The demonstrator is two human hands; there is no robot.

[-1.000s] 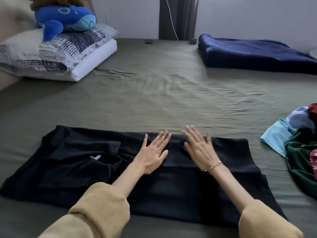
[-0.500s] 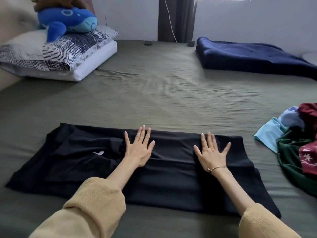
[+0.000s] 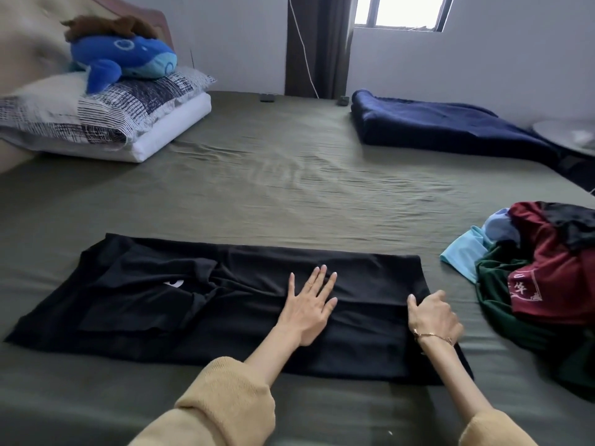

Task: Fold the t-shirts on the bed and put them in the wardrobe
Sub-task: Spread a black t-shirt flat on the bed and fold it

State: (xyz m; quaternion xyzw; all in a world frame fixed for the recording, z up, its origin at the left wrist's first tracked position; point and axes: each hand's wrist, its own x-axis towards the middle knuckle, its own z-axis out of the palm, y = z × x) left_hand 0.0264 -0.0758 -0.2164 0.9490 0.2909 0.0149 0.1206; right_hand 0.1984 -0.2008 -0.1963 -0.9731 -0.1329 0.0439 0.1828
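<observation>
A black t-shirt [image 3: 167,304] lies partly folded into a long strip across the olive bed sheet [image 3: 289,188], its sleeves tucked in at the left. My left hand [image 3: 310,305] presses flat on the middle of the shirt, fingers straight. At the shirt's right end my right hand [image 3: 433,315] has its fingers curled round the hem edge and grips it. A heap of unfolded t-shirts [image 3: 547,278] in maroon, dark green, light blue and black sits on the bed at the right.
Stacked pillows [image 3: 106,123] with a blue plush whale [image 3: 125,61] lie at the back left. A folded navy blanket [image 3: 444,127] lies at the back right. A curtain [image 3: 317,43] and window are on the far wall.
My right hand slid from flat on the shirt out to its right edge and curled onto the hem. My left hand shifted toward the shirt's centre, still flat.
</observation>
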